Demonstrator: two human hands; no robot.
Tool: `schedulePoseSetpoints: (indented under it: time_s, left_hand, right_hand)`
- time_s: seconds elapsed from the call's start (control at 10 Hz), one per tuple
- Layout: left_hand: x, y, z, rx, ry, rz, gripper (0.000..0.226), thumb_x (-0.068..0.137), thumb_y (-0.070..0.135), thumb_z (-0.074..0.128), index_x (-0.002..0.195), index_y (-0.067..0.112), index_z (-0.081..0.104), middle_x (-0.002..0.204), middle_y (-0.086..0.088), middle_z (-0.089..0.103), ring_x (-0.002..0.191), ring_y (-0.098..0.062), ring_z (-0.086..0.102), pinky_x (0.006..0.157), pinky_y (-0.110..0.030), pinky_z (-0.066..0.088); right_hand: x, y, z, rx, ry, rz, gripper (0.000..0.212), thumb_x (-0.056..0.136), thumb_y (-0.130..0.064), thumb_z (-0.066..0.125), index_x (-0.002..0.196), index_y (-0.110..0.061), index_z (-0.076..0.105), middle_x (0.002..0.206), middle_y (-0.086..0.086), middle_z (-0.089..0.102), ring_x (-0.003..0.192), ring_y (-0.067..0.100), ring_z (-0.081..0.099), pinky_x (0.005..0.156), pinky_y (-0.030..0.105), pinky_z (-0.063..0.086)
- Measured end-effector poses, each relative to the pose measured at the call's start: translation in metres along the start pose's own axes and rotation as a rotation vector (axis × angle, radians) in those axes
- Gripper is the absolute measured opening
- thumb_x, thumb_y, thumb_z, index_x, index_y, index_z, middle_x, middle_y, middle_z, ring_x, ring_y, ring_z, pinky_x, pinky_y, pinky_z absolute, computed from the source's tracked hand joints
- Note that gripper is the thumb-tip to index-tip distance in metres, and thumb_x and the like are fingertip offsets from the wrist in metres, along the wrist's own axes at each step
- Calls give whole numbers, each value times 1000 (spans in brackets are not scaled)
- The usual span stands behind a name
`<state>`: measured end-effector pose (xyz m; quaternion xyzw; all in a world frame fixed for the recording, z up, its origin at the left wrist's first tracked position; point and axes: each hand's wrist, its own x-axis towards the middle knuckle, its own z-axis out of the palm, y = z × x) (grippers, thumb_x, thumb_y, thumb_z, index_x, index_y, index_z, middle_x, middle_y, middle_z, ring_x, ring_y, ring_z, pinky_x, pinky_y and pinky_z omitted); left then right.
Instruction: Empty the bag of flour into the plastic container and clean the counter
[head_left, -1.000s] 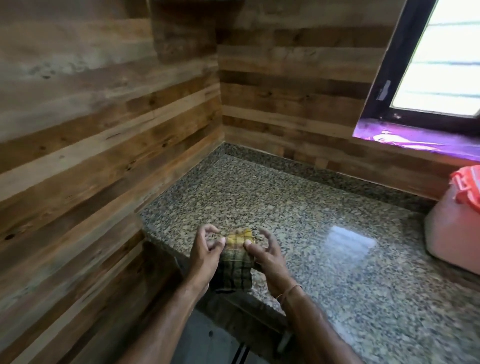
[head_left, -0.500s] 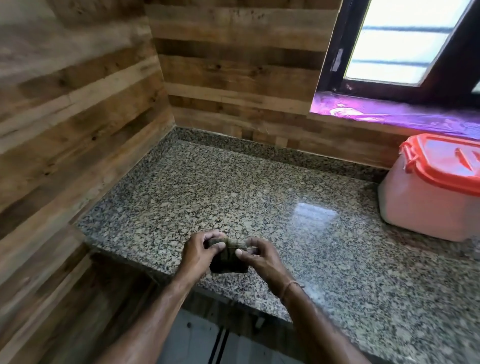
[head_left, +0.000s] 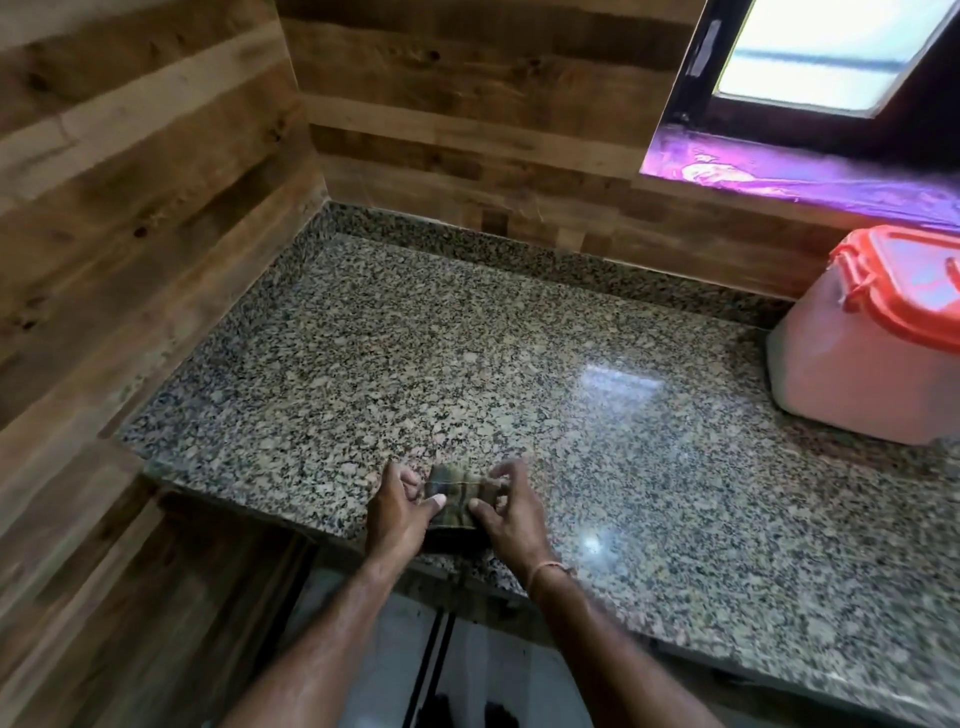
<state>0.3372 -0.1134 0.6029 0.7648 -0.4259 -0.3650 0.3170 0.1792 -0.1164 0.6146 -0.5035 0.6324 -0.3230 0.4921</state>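
A small folded checked cloth (head_left: 457, 501), dark green and yellow, lies at the front edge of the speckled granite counter (head_left: 467, 364). My left hand (head_left: 397, 512) grips its left side and my right hand (head_left: 511, 512) grips its right side, thumbs on top. The plastic container (head_left: 862, 364), translucent white with a closed orange lid (head_left: 914, 280), stands at the right against the back wall. No flour bag is in view.
Wooden plank walls enclose the counter on the left and behind. A window with a purple-lit sill (head_left: 810, 176) sits above the container. Below the counter edge the floor (head_left: 395, 649) shows between my forearms.
The cloth has been folded down smaller and lowered onto the counter edge between both hands. The view has swung right, bringing more of the container into sight.
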Motion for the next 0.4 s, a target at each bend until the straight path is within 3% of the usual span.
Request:
schedulePoseSetpoints:
  time_s: [0.1, 0.2, 0.3, 0.4]
  left_hand:
    - [5, -16, 3, 121, -83, 136, 22, 81, 11, 81, 85, 25, 65, 96, 6, 68, 89, -16, 67, 71, -24, 51]
    - [5, -30, 4, 249, -111, 220, 27, 82, 17, 81, 105, 28, 72, 121, 4, 58, 110, -13, 53, 85, -27, 50]
    - [-4, -28, 0, 272, -109, 259, 39, 83, 28, 80, 120, 31, 69, 130, 3, 51, 114, -11, 42, 88, -31, 46]
    - [-9, -15, -3, 286, -39, 303, 51, 83, 35, 79, 131, 31, 63, 137, 2, 47, 114, -11, 39, 86, -30, 41]
  right_hand:
    - [2, 9, 14, -334, 36, -58, 22, 89, -7, 65, 103, -24, 64, 116, 3, 56, 104, 21, 58, 86, 22, 51]
    - [0, 20, 16, -461, 32, -77, 29, 88, -17, 70, 118, -18, 69, 127, 8, 52, 114, 24, 54, 92, 23, 43]
    - [-11, 18, 6, -354, 18, -55, 29, 90, -26, 69, 119, -29, 66, 133, -1, 44, 119, 14, 47, 101, 27, 43]
    - [-19, 17, -10, -322, 90, -64, 36, 93, -33, 65, 128, -30, 60, 135, 1, 43, 123, 17, 48, 107, 38, 48]
